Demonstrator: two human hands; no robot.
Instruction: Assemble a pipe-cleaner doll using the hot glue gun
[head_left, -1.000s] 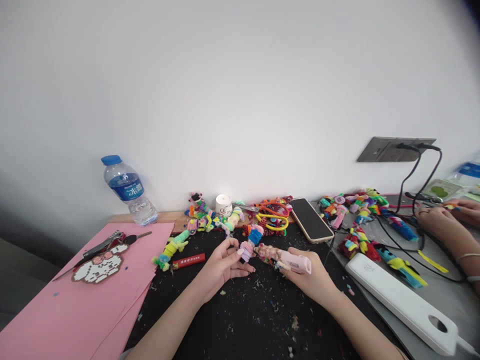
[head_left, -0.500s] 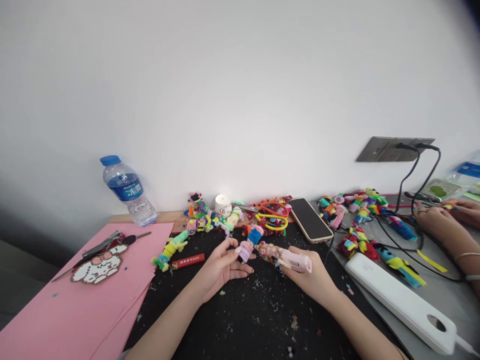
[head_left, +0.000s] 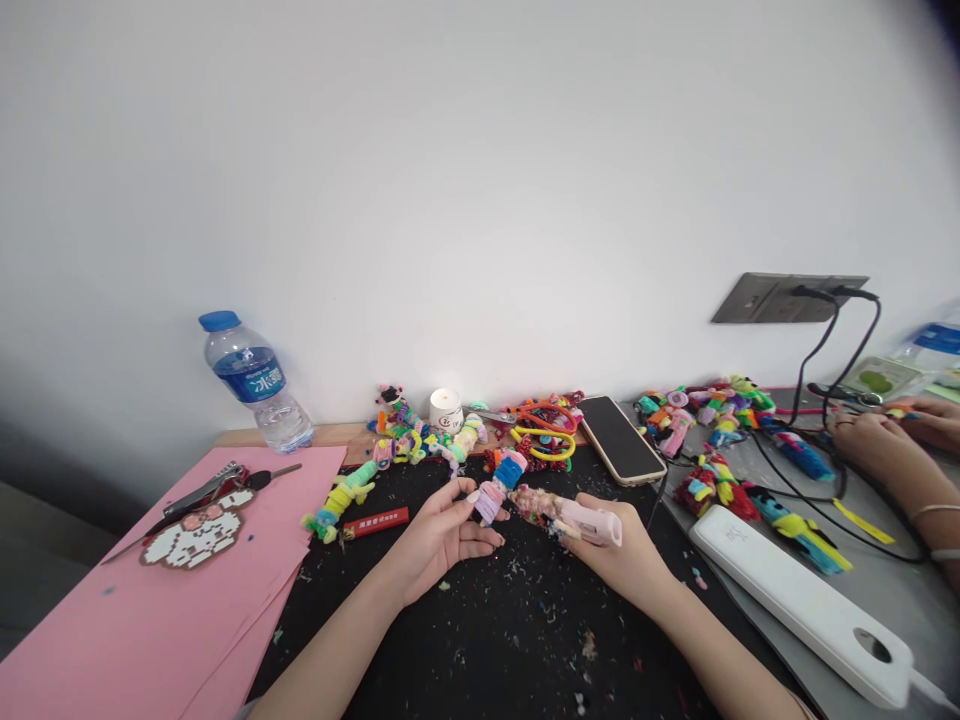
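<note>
My left hand (head_left: 444, 535) pinches a small fuzzy pipe-cleaner figure (head_left: 493, 500) between thumb and fingers. Its bands are pink, blue and lilac, and it tilts up to the right. My right hand (head_left: 619, 560) is wrapped round a pale pink handheld tool (head_left: 589, 520), whose kind I cannot make out. The tool's front end is crusted with coloured fuzz and points left, close beside the figure. Whether the two touch is not clear. Both hands are above a black mat (head_left: 487, 640) dotted with fluff and scraps.
Behind the hands are scissors (head_left: 547, 430), a white paper cup (head_left: 446, 410), a phone (head_left: 622, 440) and several pipe-cleaner figures (head_left: 345, 500). A water bottle (head_left: 259, 385) and pink sheets (head_left: 172, 620) are left. A white power bank-like block (head_left: 795, 600), cables and a co-worker's hands (head_left: 870, 440) are right.
Almost nothing differs. My left hand and the figure have shifted very slightly; the pink tool stays in my right hand.
</note>
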